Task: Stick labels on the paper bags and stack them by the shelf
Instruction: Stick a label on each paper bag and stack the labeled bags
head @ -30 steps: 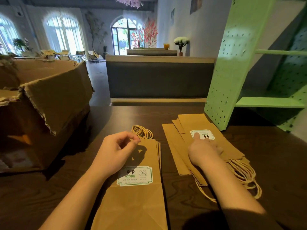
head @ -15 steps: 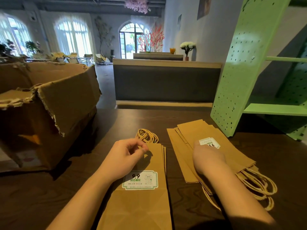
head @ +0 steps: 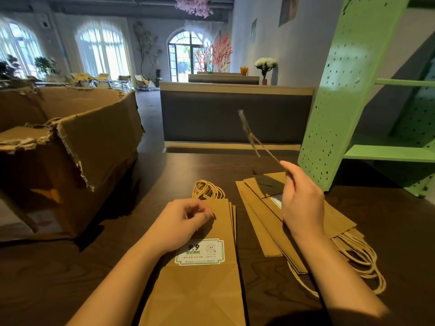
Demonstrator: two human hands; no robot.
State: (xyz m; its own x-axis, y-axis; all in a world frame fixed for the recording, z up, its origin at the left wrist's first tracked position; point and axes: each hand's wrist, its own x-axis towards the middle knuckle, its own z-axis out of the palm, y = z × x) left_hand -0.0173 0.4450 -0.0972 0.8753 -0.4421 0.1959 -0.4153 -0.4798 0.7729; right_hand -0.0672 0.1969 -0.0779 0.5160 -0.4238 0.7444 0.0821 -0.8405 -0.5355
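Could skew the stack (head: 339, 220) if dropped loosely: seemingly 1 paper bag (head: 247, 128) pinched in the right hand (head: 302, 203), grip of the left hand (head: 186, 222) unclear.

white label (head: 199, 252) on near paper bag (head: 200, 290), "9.9", smaller print illegible

A large torn cardboard box (head: 89, 149) sits open at the left on a dark wood-grain table (head: 47, 278). Beyond the table runs a low grey partition (head: 235, 118). Further back are white flowers in a vase (head: 266, 63), red blossom branches (head: 219, 55), tall arched windows (head: 101, 48), and what may be folding chairs (head: 124, 81). Pink blossoms (head: 194, 4) hang from the ceiling.
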